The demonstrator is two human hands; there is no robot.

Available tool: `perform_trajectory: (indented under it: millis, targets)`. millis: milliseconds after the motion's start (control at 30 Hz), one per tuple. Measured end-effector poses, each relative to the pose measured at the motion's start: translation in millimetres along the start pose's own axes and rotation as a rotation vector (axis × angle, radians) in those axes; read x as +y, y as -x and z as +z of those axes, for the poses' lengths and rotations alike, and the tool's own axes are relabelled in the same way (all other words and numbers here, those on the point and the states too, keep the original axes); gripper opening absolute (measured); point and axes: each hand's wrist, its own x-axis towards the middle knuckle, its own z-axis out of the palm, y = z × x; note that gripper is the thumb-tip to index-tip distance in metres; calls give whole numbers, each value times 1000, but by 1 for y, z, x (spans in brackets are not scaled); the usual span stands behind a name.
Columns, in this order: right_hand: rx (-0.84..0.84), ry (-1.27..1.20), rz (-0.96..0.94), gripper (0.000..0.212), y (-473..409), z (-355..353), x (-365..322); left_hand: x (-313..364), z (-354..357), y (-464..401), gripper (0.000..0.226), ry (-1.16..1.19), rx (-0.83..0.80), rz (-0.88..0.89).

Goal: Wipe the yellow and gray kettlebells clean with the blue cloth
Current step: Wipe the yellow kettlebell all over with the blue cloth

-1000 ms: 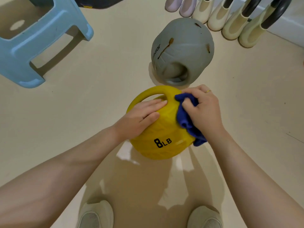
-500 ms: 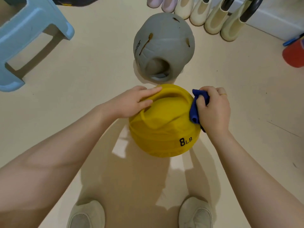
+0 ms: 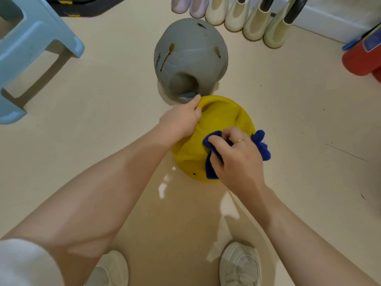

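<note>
**Yellow kettlebell braced for wiping**

Pale blue plastic marks the stool (image 3: 31,58) at far left on the floor (image 3: 103,120). Moving right, the left hand (image 3: 180,120) curls its fingers over the handle of the yellow kettlebell (image 3: 222,114), probably to stop it rolling under the rubbing. Behind it the gray kettlebell (image 3: 190,54) lies on its side, brown streaks unwiped, apparently waiting its turn. Further right, the right hand (image 3: 237,157) clutches the bunched blue cloth (image 3: 212,153), pressing it against the yellow shell's near side. Cream boots (image 3: 255,23) line the wall.
</note>
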Motion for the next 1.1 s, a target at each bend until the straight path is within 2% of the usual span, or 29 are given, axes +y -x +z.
perform_trajectory:
  millis: [100,167,267,300,400,467,567,633,733,800,900,1000,1033,1100]
  targets:
    - [78,44,45,15,-9,7,18,0,-5,-5,52,235,-87,-114]
    - [141,-12,112,16,-24,7,35,2,-6,-3,52,412,-141,-187]
    - [135,-148,220,17,-40,3,45,2,-1,-2,49,597,-135,-218]
    - [117,-172,233,17,-45,3,45,-1,-1,-3,48,540,-99,-188]
    - [38,-226,166,19,-63,0,45,-5,-5,3,49,-7,123,-74]
    - [-35,-303,107,22,-75,-3,46,-1,-1,10,54,-119,175,97]
    - [-54,-406,38,25,-86,-3,42,-5,8,17,69,-47,156,251]
    - [22,-323,58,25,-83,6,46,-15,8,15,77,-45,179,273]
    - [166,-329,342,26,-64,17,62,-28,8,15,58,-71,188,298]
    - [175,-392,398,25,-49,20,62,-31,8,16,48,-49,206,311]
    - [92,-398,223,22,-36,20,37,-32,9,17,42,-18,204,280]
    - [21,-280,20,20,-31,21,26,-30,10,16,42,4,233,243]
    - [26,-258,-4,22,-34,21,31,-29,11,15,41,19,236,232]
    - [95,-307,113,25,-42,24,48,-27,12,13,41,60,230,220]
